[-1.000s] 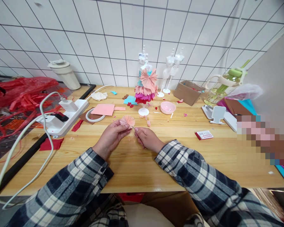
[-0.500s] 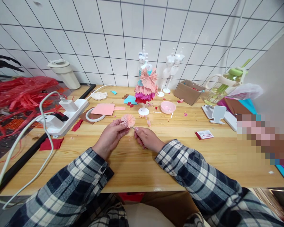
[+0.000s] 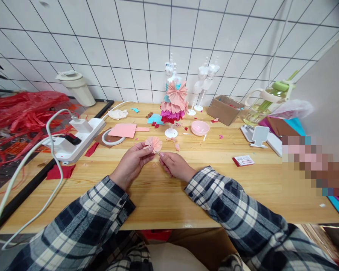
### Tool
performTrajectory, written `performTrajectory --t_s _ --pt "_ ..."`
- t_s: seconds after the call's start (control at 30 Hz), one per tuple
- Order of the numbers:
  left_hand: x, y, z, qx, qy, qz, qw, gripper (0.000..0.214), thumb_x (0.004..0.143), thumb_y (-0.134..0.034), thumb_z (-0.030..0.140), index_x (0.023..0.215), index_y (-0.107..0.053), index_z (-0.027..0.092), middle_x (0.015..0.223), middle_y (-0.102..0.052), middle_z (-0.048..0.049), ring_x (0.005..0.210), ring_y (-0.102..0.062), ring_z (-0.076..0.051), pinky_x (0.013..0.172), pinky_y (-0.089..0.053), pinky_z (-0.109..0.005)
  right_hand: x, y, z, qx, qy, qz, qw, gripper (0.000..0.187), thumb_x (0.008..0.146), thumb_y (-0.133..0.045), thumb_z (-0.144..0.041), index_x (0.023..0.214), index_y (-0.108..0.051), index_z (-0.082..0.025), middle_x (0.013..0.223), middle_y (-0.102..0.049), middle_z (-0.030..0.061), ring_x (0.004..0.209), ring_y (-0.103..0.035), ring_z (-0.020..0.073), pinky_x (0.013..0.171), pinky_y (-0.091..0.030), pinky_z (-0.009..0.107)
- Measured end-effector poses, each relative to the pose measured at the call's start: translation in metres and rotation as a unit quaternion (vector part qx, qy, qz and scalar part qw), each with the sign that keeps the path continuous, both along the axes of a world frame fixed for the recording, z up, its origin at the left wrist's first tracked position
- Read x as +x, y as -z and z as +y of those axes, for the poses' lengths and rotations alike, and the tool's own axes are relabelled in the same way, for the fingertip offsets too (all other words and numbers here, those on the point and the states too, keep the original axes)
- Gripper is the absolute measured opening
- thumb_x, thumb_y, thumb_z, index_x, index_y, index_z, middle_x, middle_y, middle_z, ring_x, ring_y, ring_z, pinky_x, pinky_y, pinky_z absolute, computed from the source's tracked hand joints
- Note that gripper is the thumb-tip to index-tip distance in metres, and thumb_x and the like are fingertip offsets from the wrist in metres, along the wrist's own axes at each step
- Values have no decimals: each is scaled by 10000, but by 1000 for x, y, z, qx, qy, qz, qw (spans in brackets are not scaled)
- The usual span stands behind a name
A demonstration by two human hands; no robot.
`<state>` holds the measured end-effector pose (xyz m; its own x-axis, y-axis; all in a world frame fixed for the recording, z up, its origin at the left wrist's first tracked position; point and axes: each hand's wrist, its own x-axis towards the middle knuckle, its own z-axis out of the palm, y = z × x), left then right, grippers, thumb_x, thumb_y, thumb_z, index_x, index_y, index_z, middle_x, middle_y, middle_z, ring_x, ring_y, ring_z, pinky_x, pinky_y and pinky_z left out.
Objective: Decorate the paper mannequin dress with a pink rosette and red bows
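Tiled wall [image 3: 130,22]: white with dark grid lines, behind the wooden tabletop [image 3: 164,203].
Left hand [image 3: 131,162]: thumb and fingers pinching the pink rosette [image 3: 153,143] near its lower left edge.
Right hand [image 3: 173,164]: thumb and forefinger pressed together on a thin piece [image 3: 157,152] at the rosette's lower right edge; too small to tell what it is.
Rosette place: held up between the 2 hands, on the near side of the dressed mannequin [image 3: 173,107].
Rosette progress: pleats folded and fanned into a near-full round; fingers hide part of the lower edge, so whether the ends are joined cannot be told.
Dressed mannequin: upright on a round white base, with pink and magenta paper tiers and 1 large pink fan [image 3: 177,92] at the front.
Done and left: tiers and fan appear to be in place; the rosette is loose in the hands, its shaping seemingly well along.
Left side: pink paper [image 3: 122,130] partly over a tape roll [image 3: 113,143], then a white power strip [image 3: 86,139].
Right side: pink bowl [image 3: 200,132], cardboard box [image 3: 222,113], phone stand [image 3: 260,136].
Far back: 2 bare white mannequins [image 3: 202,77] near the wall.
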<state>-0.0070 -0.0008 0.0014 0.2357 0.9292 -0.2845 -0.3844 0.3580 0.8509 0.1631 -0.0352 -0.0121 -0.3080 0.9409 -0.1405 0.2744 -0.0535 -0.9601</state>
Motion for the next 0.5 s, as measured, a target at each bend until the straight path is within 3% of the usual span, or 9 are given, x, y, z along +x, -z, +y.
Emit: performTrajectory --t_s 0.3,0.5 --pt "0 -3 -1 4 -18 1 1000 186 711 -736 83 871 -655 132 786 -680 -3 689 -648 -80 693 -552 -176 1 1 0 1 0 -4 1000 409 982 -375 -483 684 -434 -210 502 -425 -59 383 -379 75 391 -334 199" --pt "1 -6 -2 8 -20 -4 1000 187 707 -717 71 870 -661 145 809 -679 -7 711 -650 -86 692 -546 -178 4 -3 2 -30 75 61 995 401 912 -467 -568 755 -511 -201 514 -366 -74 395 -329 73 338 -323 192"
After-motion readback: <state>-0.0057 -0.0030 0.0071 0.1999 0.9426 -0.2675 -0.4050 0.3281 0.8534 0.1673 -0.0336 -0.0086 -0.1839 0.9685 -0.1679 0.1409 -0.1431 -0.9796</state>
